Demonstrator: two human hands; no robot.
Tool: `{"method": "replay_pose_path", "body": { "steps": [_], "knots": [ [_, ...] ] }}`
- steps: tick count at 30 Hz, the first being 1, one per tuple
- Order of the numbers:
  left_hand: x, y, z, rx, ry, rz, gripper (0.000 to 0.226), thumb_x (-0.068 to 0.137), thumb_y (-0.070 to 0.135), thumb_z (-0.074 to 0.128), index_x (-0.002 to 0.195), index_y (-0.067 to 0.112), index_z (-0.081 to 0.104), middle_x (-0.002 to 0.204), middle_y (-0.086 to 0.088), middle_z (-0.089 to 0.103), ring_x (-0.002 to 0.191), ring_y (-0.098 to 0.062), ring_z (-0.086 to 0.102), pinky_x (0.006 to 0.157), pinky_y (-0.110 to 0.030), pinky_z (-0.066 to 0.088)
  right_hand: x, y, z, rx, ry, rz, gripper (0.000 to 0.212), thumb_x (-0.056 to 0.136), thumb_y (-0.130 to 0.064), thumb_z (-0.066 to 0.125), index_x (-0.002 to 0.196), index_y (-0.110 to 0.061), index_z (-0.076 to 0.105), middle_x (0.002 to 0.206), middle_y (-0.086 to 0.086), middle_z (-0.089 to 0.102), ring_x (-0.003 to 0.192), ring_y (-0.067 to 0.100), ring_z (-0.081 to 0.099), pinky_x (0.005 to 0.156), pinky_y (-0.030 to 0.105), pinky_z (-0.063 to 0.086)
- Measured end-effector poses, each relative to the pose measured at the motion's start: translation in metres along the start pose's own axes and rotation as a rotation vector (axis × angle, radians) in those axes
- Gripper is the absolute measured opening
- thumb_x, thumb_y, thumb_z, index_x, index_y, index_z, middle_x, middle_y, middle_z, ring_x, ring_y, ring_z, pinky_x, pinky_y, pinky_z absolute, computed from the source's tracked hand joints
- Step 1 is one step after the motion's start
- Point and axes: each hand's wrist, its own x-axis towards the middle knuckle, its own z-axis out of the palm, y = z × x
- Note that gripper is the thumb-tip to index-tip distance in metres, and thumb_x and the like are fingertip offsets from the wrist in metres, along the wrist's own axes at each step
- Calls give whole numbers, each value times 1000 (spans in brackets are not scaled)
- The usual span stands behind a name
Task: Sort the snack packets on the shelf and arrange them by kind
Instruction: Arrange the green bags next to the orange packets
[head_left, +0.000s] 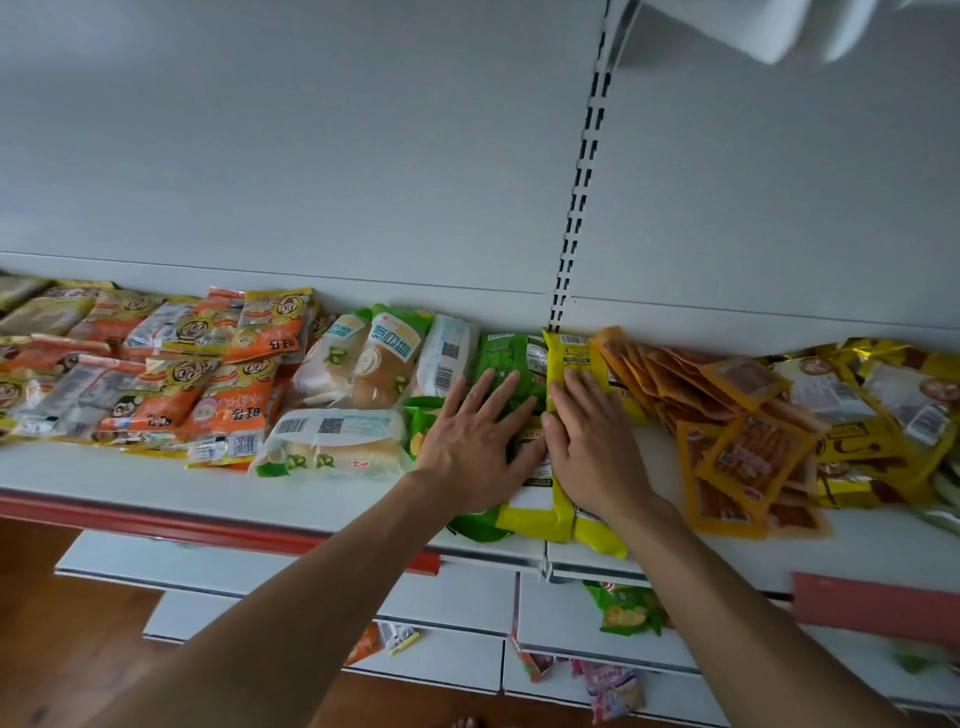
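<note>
Snack packets lie in groups along a white shelf (130, 480). My left hand (475, 434) lies flat with straight fingers on the green packets (506, 358) at the middle. Beside it my right hand (592, 439) presses flat on the yellow packets (566, 353), whose lower ends (540, 512) reach the shelf's front edge. The two hands touch at the thumbs. Left of them are bread packets (358, 364) with green and white wrappers, then orange cartoon-face packets (228, 374). To the right sit orange sausage packets (748, 447) and gold packets (883, 395).
A slotted upright rail (582, 182) runs up the back panel behind the yellow packets. Lower shelves (457, 597) below hold a green packet (626, 610), a pink packet (610, 688) and a small orange one (366, 644). A red price strip (156, 522) edges the shelf front.
</note>
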Motion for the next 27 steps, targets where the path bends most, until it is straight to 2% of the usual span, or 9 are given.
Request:
{"method": "replay_pose_path", "body": {
  "steps": [18,22,24,27],
  "knots": [
    [-5,-19,-1,6,-24,30,76,89,68,-1,155,33,18,165,5,1,151,-16,-8,122,-42,-9,6,-17,7,-8,-26,33,54,105,-37,25,155,-14,23,164,6,11,151,21,2,122,42,3],
    [-2,-20,-5,-27,-51,20,72,93,66,7,156,32,15,165,5,1,151,-17,-8,121,-41,-10,8,-17,4,8,-74,37,55,105,-40,25,155,-16,22,164,3,10,151,20,0,122,41,3],
    [-1,-19,-10,-41,-62,16,70,95,65,14,156,31,14,165,4,5,151,-17,-4,121,-41,-9,10,-16,-1,14,-74,28,54,105,-41,28,153,-16,28,163,4,17,151,20,7,122,41,8],
    [3,-14,-21,-42,-39,8,69,95,63,27,155,31,21,163,3,18,151,-19,7,122,-43,-3,14,-13,-16,3,18,12,45,101,-36,44,139,-11,52,149,8,45,140,26,35,117,41,24]
  ]
}}
